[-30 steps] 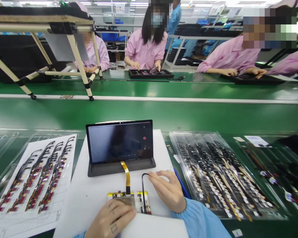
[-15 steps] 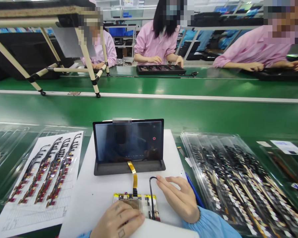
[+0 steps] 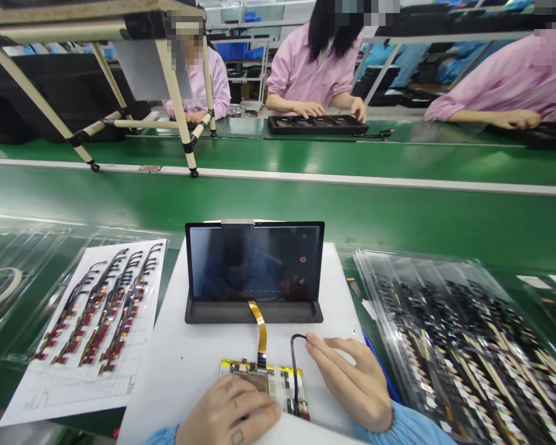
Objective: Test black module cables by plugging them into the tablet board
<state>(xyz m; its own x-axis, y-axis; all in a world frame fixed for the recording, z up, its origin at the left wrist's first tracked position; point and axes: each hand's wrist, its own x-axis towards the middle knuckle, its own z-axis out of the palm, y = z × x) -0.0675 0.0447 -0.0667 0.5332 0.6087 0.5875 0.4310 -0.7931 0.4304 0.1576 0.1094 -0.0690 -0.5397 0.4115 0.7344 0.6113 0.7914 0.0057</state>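
Black cable (image 3: 294, 368), tip pinched in your right hand (image 3: 354, 383), lower end over the circuit board (image 3: 280, 386) before the screen (image 3: 254, 266), liable to strain if tugged; your left hand (image 3: 229, 411), grip not discernible, lies over that board, whose slipping could stress the yellow ribbon (image 3: 261, 330).

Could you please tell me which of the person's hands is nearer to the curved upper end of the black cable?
Right: the right hand has its fingertips at that end of the black cable. The left hand is lower and to the left, over the circuit board.
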